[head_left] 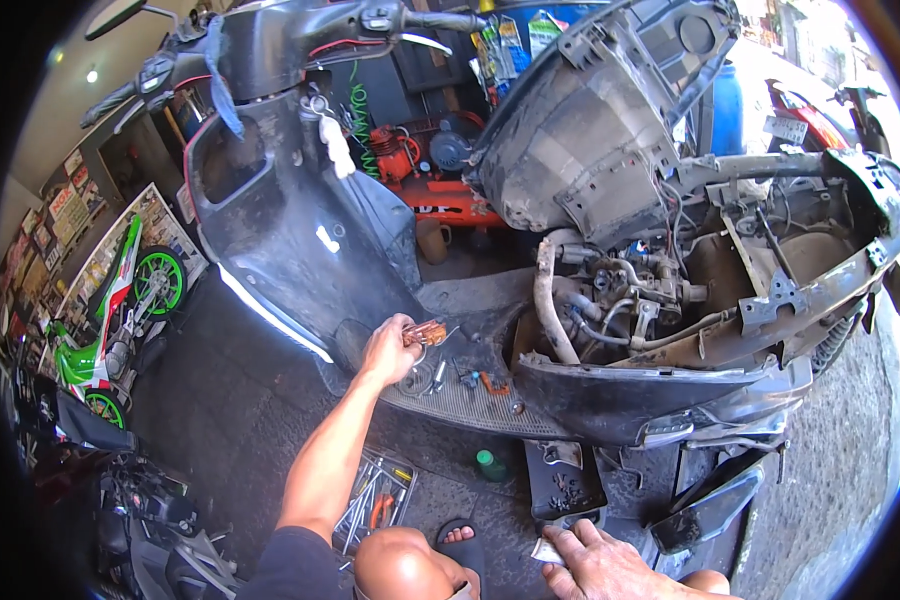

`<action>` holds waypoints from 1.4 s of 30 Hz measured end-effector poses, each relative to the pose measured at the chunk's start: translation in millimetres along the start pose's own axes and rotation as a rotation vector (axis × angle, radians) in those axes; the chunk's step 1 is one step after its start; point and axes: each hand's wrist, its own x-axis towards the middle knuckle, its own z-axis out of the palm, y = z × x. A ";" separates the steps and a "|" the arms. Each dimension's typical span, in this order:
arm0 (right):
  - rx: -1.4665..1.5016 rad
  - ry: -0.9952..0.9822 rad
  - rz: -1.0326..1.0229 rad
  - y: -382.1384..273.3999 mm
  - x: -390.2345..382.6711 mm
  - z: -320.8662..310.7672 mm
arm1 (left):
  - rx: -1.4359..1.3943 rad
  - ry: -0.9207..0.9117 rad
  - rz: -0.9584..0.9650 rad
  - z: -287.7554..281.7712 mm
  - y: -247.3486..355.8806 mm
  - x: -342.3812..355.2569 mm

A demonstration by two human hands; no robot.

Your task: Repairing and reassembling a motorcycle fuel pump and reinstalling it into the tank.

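My left hand (388, 350) is stretched out over the scooter's footboard (560, 410), its fingers closed around a copper-coloured, ridged piece (427, 333) whose kind I cannot make out. Below it on the footboard lie a silver cylindrical part (438, 374) and an orange-brown part (492, 385). Low in the view, my right hand (600, 565) pinches a small whitish piece (545, 551), perhaps folded paper or cloth. Just beyond that hand sits a dark tray (560, 480) with small screws or bolts in it. The scooter's engine (640, 290) is exposed under the raised underseat box (590, 130).
A metal tray of tools (380, 495) rests on the ground beside my left knee, near a green-capped bottle (490, 464). A black body panel (710, 505) lies at the right. Behind the scooter stands a red air compressor (450, 203); a green motorcycle (120, 320) is at the left.
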 end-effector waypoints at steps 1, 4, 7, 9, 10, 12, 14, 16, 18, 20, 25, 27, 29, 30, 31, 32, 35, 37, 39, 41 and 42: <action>0.000 0.010 -0.005 -2.6 -0.9 1.8 | -0.040 0.034 0.013 -13.1 5.8 -7.7; 0.016 0.038 -0.008 -10.7 -4.2 6.1 | -0.225 0.073 -0.014 -42.9 24.3 -32.0; 0.002 0.158 -0.063 -6.9 -10.7 18.4 | -0.574 0.023 0.071 -51.2 42.0 -52.9; -0.033 0.155 0.004 -2.0 -16.2 18.6 | -0.780 -0.058 0.235 -46.1 68.2 -61.3; -0.051 0.133 0.070 3.2 -21.9 17.5 | -0.855 -0.043 0.281 -40.5 78.9 -65.3; 0.098 0.029 0.120 1.8 -17.3 14.0 | -0.881 -0.087 0.114 -52.8 112.4 -87.9; 0.095 0.232 -0.021 4.0 -5.4 33.0 | -1.045 -0.145 0.238 -65.8 125.4 -106.5; 0.175 0.312 -0.117 -4.6 7.4 26.8 | -1.422 -0.269 0.206 -70.7 108.5 -111.6; 0.313 0.450 -0.142 -0.1 11.4 15.1 | -1.544 -0.359 0.189 -54.3 102.5 -105.3; 0.360 0.615 -0.101 -1.3 -10.4 -5.6 | -1.701 -0.302 0.028 -43.2 158.3 -124.8; 0.505 0.939 -0.199 33.8 -33.8 -27.8 | -1.759 -1.239 0.001 -19.4 165.4 -136.2; 0.615 0.976 -0.179 34.5 -40.7 -30.4 | -1.750 -1.306 -0.026 -9.8 173.6 -152.7; 0.730 0.971 -0.241 45.7 -34.8 -33.1 | -1.602 -1.230 -0.055 -12.9 206.8 -180.8; 0.697 0.981 -0.229 51.7 -35.1 -30.0 | -1.627 -1.250 -0.037 2.8 207.1 -174.1; 0.811 1.035 -0.155 32.6 -35.6 -29.2 | -1.572 -1.442 -0.061 15.8 200.3 -164.9; 0.928 1.087 -0.080 22.7 -36.8 -30.6 | -1.502 -1.632 -0.086 28.0 194.4 -157.9; 0.925 1.057 -0.107 19.5 -26.4 -28.5 | -1.548 -1.525 -0.145 29.8 202.8 -175.3; 0.793 1.051 -0.095 22.8 -25.3 -31.2 | -1.591 -1.513 -0.114 38.2 201.6 -173.9; 0.854 0.970 -0.074 12.1 -25.0 -32.7 | -1.527 -1.588 -0.205 44.1 190.4 -169.9; 0.910 0.900 -0.045 10.3 -24.9 -33.9 | -1.546 -1.554 -0.241 47.1 192.7 -171.5; 0.878 0.906 -0.100 11.5 -22.4 -32.7 | -1.560 -1.519 -0.274 47.1 193.9 -173.6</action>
